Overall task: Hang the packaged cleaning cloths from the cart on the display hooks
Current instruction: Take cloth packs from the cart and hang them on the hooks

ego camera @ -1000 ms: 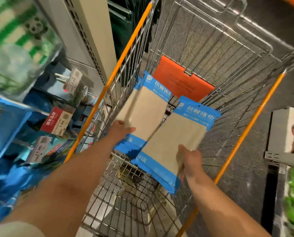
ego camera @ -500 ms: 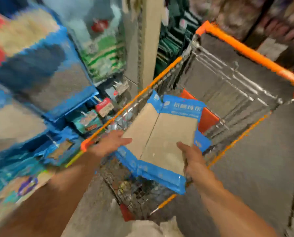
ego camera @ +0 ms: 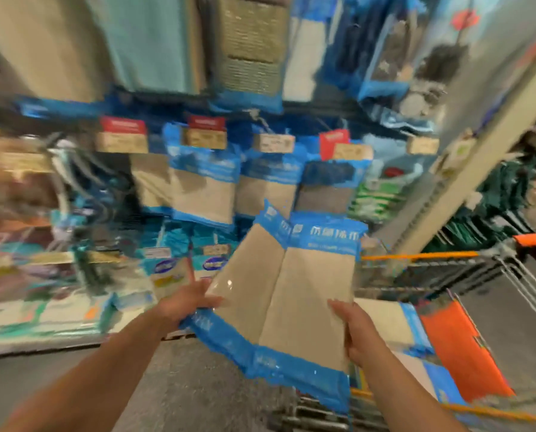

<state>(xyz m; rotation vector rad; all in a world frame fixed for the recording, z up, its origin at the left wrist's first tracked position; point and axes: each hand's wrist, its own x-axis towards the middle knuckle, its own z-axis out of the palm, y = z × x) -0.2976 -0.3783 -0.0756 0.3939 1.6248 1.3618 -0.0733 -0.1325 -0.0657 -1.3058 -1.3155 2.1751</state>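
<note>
I hold two beige cleaning cloth packs with blue top and bottom bands side by side in front of me. My left hand grips the lower left edge of the left pack. My right hand grips the right edge of the right pack. Behind them hangs the display of similar packs under price tags; the hooks themselves are blurred. The wire cart with orange rails is at the right, with more beige and blue packs lying in it.
An orange board lies in the cart. A beige shelf upright rises at the right of the display. Larger cloths and mats hang on the upper row. Grey floor lies below my arms. The whole view is motion-blurred.
I have lifted both packs out of the cart and turned left; the packs have come together and now face the hanging display instead of the cart.
</note>
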